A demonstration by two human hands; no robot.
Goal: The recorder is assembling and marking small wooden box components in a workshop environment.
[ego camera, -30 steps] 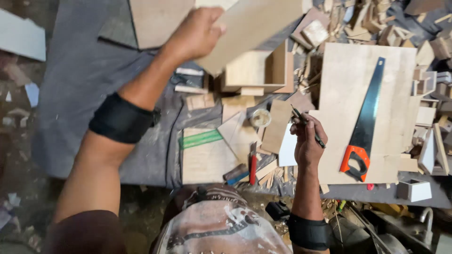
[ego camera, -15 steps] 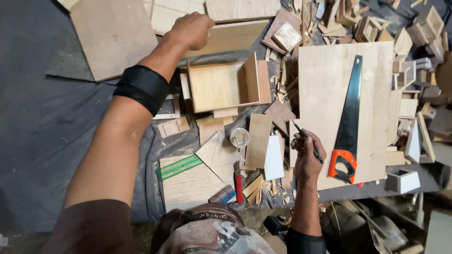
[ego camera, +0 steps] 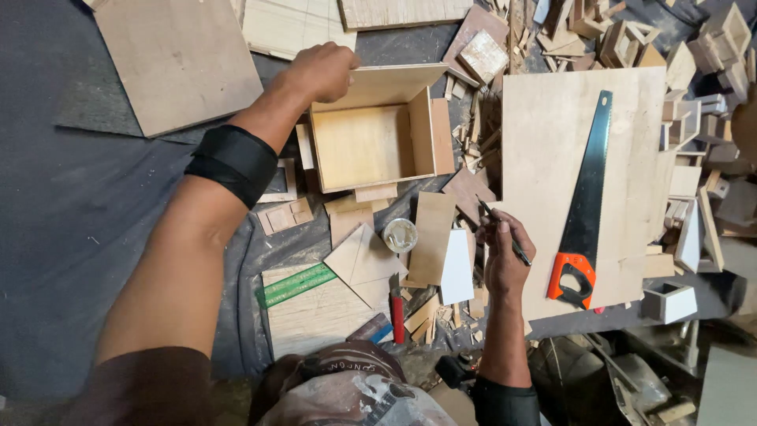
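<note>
Nearest, the right hand (ego camera: 505, 264) is clenched on a pencil (ego camera: 505, 234), beside a plywood sheet (ego camera: 552, 158) carrying a handsaw (ego camera: 587, 197); farther off, the left hand (ego camera: 319, 71) grips the far panel of the open plywood box (ego camera: 374, 138); its walls look assembled, seemingly without a lid.

A black-bladed handsaw with an orange handle (ego camera: 585, 213) lies on a large pale plywood sheet (ego camera: 544, 142). Near the middle, a small round white tub (ego camera: 400, 234) sits among flat wood offcuts, just beside a green ruler (ego camera: 296, 285). A red-handled tool (ego camera: 397, 315) lies below. Small wooden frames (ego camera: 702, 47) crowd the far corner.
</note>
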